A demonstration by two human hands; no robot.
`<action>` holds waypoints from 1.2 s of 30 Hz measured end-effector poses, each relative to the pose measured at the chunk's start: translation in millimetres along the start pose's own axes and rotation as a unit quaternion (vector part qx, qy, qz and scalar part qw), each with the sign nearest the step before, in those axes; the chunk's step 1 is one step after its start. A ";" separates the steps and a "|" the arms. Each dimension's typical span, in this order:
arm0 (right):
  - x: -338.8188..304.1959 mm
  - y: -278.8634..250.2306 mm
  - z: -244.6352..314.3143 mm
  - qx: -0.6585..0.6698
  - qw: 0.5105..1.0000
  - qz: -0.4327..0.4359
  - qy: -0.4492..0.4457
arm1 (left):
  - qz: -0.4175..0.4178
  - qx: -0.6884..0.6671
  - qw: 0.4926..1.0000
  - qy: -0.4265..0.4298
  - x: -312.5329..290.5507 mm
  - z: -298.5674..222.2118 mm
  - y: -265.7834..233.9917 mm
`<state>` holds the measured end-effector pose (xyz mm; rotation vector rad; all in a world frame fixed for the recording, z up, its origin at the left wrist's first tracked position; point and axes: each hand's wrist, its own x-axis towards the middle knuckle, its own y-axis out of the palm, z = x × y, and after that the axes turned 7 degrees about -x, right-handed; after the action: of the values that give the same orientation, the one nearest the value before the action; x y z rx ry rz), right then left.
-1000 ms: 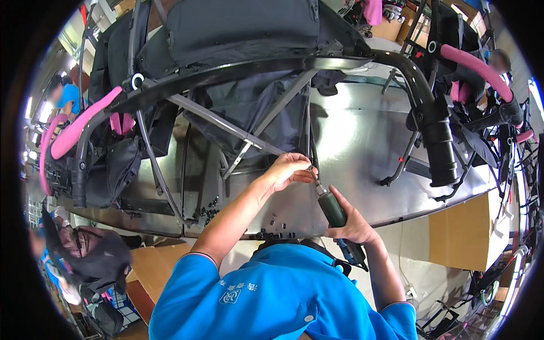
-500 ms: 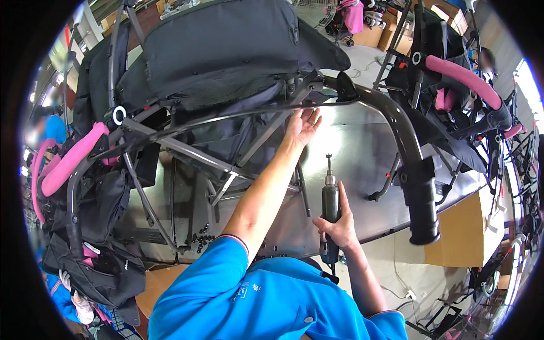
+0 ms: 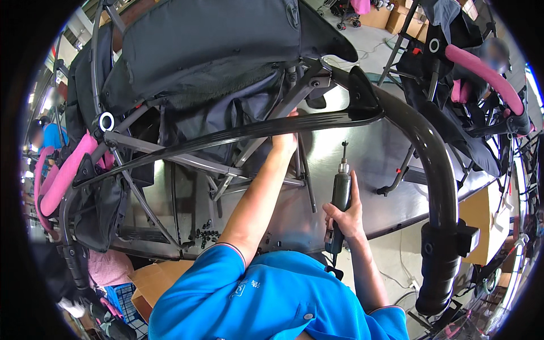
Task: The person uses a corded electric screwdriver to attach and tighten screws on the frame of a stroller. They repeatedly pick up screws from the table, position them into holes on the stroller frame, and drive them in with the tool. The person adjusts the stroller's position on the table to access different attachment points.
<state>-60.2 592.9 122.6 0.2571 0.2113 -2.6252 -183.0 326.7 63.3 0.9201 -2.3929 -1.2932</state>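
My right hand (image 3: 349, 220) is wrapped round a dark electric screwdriver (image 3: 341, 191), held with its bit pointing away from me over the metal table. My left hand (image 3: 284, 140) reaches under the black strip (image 3: 238, 134) to the frame tubes of a stroller lying in front of me. The strip and tubes hide most of its fingers, so its grip cannot be made out. The stroller has a black fabric seat (image 3: 209, 42), grey crossed tubes (image 3: 175, 154) and a thick curved tube (image 3: 433, 153) that arches out to the right, over the table edge.
Small black parts (image 3: 207, 233) lie on the metal table (image 3: 374, 209) near its front edge. Another stroller with a pink grip (image 3: 484, 73) stands at the right. Cardboard boxes (image 3: 158, 280) sit below the table edge. Other people are at the far left.
My left hand has gone from open, palm up beneath the strip, to behind the tubes. The stroller's curved tube has swung nearer to me. The screwdriver has shifted slightly right.
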 end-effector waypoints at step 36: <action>113.9 35.9 42.6 -0.263 0.947 0.060 -0.174 | 0.097 0.321 0.932 0.137 26.4 -21.4 -16.3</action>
<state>-147.0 501.4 135.3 -0.3614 0.7282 -2.3363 -185.7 289.2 60.4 0.9063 -2.6143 -0.2660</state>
